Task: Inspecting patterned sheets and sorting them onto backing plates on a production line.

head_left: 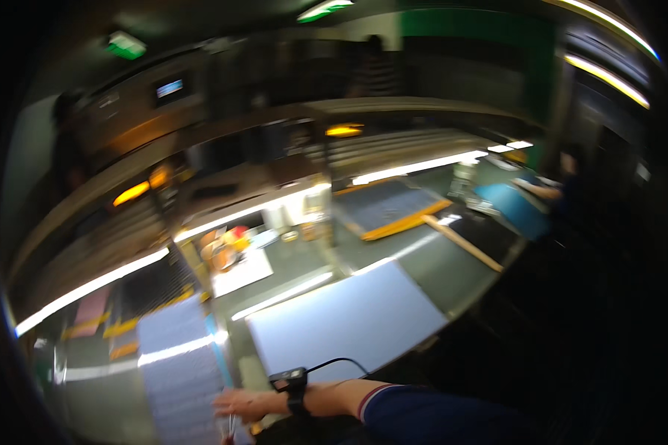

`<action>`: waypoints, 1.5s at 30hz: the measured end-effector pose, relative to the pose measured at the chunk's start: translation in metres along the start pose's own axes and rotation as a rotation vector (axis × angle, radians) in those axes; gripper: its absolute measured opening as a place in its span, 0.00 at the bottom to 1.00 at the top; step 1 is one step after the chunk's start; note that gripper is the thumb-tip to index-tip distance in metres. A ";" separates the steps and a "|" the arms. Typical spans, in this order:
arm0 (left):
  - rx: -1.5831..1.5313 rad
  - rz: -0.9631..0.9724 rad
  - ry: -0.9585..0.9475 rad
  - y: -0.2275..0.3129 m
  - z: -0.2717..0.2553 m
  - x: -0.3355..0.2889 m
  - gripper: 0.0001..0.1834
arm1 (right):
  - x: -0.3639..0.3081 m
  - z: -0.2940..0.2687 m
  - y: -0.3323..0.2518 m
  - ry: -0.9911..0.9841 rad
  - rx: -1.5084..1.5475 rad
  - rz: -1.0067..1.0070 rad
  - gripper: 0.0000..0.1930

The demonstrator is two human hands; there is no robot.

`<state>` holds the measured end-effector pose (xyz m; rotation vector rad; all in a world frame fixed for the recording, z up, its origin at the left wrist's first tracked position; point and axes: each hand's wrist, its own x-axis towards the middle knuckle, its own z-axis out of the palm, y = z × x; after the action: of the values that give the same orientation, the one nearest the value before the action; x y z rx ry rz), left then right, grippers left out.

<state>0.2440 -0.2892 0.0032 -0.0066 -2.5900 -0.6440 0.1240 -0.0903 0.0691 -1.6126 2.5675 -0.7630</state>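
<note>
So the right hand (pixel 246 403) is hovering over or resting on the right edge of a pale blue sheet (pixel 174 382); blur is hiding which. Fingers are pointing toward 9 o'clock, looking fairly stretched out and loosely together. Can't tell if they're holding anything, though something thin and shiny is showing just under them. The left hand isn't coming through clearly, so no call on what it's doing.

My guess is the step in hand is some handling at the sheet's edge. The next move would be calling for a gentle, flat touch there, since a floppy sheet could be creasing.

The sheet itself is lying on the table at 10 o'clock from the hand. It's looking smooth and maybe see-through, with a bright streak of light glaring across it and a brighter blue strip (pixel 220 347) running along its right side.

At 2 o'clock a plain pale panel (pixel 349 319) is lying flat, well apart from the fingers. Further out at 1 o'clock, a dark screen with an orange frame (pixel 393 204) is sitting on the table.
</note>
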 end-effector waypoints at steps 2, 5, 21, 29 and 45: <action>-0.273 0.013 0.083 -0.009 0.001 0.002 0.07 | 0.011 0.006 0.010 -0.043 -0.128 -0.085 0.36; -0.058 0.127 0.214 0.081 -0.026 0.033 0.07 | 0.005 0.035 0.069 -0.194 -0.179 0.109 0.03; 0.312 -0.324 -0.362 0.063 0.036 0.082 0.30 | 0.107 -0.218 -0.078 0.627 -0.180 -0.400 0.11; -0.110 -0.230 0.089 -0.095 0.129 -0.051 0.18 | -0.001 -0.065 -0.131 0.136 0.077 -0.333 0.19; -1.265 -1.239 -0.114 0.074 -0.139 -0.098 0.20 | -0.195 -0.050 -0.102 0.049 0.543 0.931 0.22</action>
<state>0.4011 -0.2743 0.1008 1.1770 -1.5328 -2.5457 0.2882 0.0594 0.1080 -0.1955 2.3959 -1.1850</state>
